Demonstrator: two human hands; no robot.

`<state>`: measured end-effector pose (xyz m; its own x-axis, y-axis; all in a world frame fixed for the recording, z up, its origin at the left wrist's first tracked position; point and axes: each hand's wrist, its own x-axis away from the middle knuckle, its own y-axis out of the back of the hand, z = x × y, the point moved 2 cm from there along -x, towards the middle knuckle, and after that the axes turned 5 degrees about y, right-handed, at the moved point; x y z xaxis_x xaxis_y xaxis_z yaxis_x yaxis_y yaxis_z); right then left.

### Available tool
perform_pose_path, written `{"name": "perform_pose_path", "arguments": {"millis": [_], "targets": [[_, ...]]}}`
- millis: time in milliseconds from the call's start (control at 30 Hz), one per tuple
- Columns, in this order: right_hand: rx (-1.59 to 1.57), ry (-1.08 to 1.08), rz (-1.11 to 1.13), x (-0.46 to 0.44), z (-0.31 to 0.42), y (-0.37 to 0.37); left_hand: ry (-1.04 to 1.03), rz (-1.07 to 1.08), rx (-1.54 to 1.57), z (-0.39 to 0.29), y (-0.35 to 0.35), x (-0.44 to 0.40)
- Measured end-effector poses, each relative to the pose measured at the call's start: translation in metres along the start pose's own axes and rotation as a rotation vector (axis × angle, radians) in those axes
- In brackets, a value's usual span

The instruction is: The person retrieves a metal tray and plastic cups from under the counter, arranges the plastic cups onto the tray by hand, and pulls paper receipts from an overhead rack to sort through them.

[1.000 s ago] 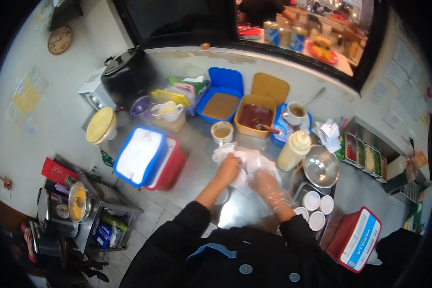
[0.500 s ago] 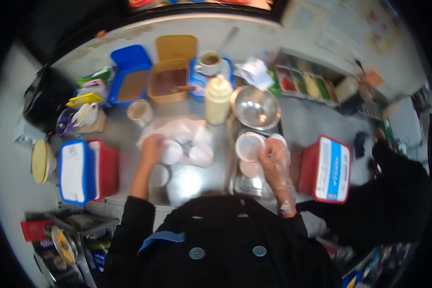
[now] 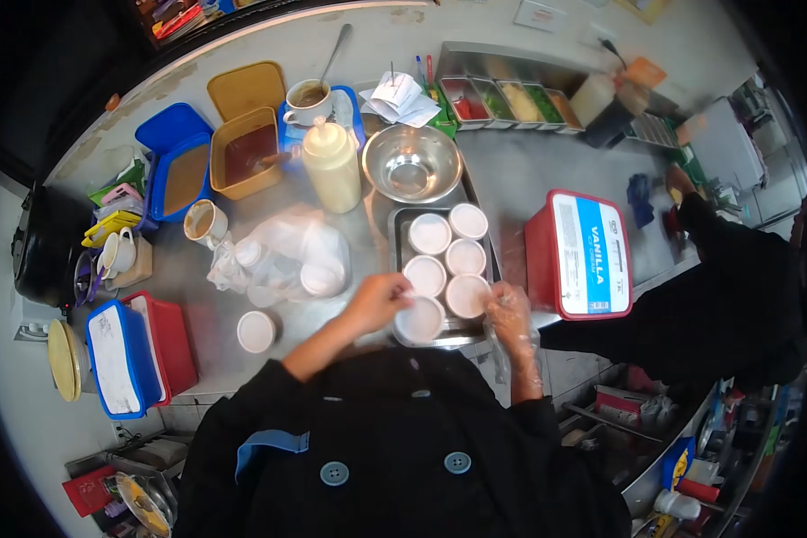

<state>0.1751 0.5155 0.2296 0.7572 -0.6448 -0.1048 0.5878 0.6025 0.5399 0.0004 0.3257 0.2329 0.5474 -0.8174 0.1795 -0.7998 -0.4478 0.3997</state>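
Left hand (image 3: 381, 300) had shifted to rectangular steel tray (image 3: 398, 238), pinching round white cup (image 3: 419, 323) near-left, filling near end; right hand (image 3: 511, 318) grip unclear.

Pale wall (image 3: 403, 56) with papers (image 3: 540, 15), dark-framed window (image 3: 191, 15), shiny steel counter (image 3: 547, 161), tiled floor (image 3: 576, 363).

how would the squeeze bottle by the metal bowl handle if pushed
The squeeze bottle stands tall and narrow, so a push near its top could tip it. Its creamy colour suggests contents, so it may feel weighty; its plastic-looking walls probably give when squeezed.
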Motion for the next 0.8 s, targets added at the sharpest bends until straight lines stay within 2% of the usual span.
{"name": "perform_pose_path", "arguments": {"millis": [33, 67, 100, 167, 200, 267, 367, 400, 433, 467, 500, 567, 600, 667, 733, 767, 800], "targets": [[-0.052, -0.091, 0.046, -0.004, 0.009, 0.002, -0.010, 0.047, -0.034, 0.007, -0.014, -0.006], [0.110, -0.075, 0.116, -0.008, 0.007, 0.003, -0.012, 0.052, -0.037, 0.009, -0.021, -0.010], [0.109, -0.078, 0.111, -0.007, 0.005, 0.005, 0.023, 0.049, -0.088, 0.012, -0.027, -0.013], [0.421, 0.076, 0.160, -0.005, 0.005, 0.007, 0.059, 0.050, -0.138, 0.016, -0.034, -0.016], [0.421, 0.072, 0.160, -0.003, -0.006, 0.005, 0.047, 0.002, -0.175, 0.015, -0.034, -0.017], [0.631, 0.243, 0.007, 0.003, -0.028, -0.004, 0.043, -0.044, -0.212, 0.011, -0.036, -0.016], [0.561, 0.157, -0.054, 0.000, 0.014, -0.002, 0.050, -0.138, -0.305, -0.013, -0.015, -0.001], [0.675, 0.209, 0.003, -0.005, 0.040, 0.001, -0.105, -0.245, -0.334, -0.027, -0.003, 0.006], [0.662, 0.224, 0.009, -0.012, 0.056, -0.002, -0.265, -0.349, -0.366, -0.038, 0.008, 0.010], [0.582, 0.353, -0.077, -0.017, 0.072, -0.007, -0.311, -0.397, -0.323, -0.039, 0.027, 0.013], [0.498, 0.477, -0.165, -0.023, 0.092, -0.012, -0.223, -0.437, -0.263, -0.036, 0.050, 0.018], [0.312, 0.526, 0.051, -0.038, 0.127, -0.048, -0.097, -0.540, -0.220, -0.005, 0.101, 0.024], [0.195, 0.593, 0.138, -0.044, 0.127, -0.077, -0.038, -0.538, -0.367, 0.028, 0.130, 0.024], [-0.187, 0.758, 0.383, -0.048, 0.144, -0.140, 0.362, -0.420, -0.638, 0.069, 0.177, 0.034], [0.190, 0.992, 0.580, -0.037, 0.164, -0.190, 0.337, -0.516, -0.730, 0.075, 0.181, 0.045], [0.189, 1.008, 0.577, -0.037, 0.162, -0.206, 0.308, -0.596, -0.818, 0.079, 0.182, 0.049], [0.276, 1.048, 0.569, -0.036, 0.157, -0.221, 0.341, -0.578, -0.791, 0.088, 0.179, 0.048]]}}
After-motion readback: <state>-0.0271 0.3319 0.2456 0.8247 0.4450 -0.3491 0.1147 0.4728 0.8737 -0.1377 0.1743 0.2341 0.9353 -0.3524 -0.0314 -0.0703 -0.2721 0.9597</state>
